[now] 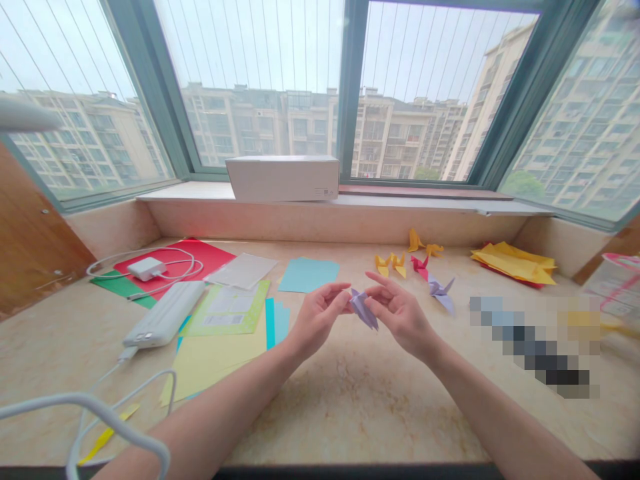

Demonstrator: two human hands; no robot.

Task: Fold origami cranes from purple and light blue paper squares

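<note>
Purple paper (pixel 364 309), folded into a narrow, pointed shape, sits between two bare hands around the middle of the tabletop (pixel 360 407). From my remote seat, I see the right hand (pixel 400 312) gripping its right side between thumb and fingers, index finger lifted away. The left hand (pixel 320 317) pinches the left edge with thumb and fingertip.

The main risk, as I judge it, is tearing: the paper looks thin, and if both hands pulled apart at once, a point could rip. Squeezing too hard could crush the layers or leave a stray crease; too light a pinch could let the folds spring open.

Just beyond the right hand lie a purple bird (pixel 440 291), a red bird (pixel 419 267) and several yellow birds (pixel 382 266). A careless sweep of the knuckles to the far right could flatten the purple one, the nearest.

At near left, a thick white cable (pixel 80 399) loops across my view of the left forearm; I cannot tell whether they touch. If it snagged, the arm could jerk the paper.
</note>
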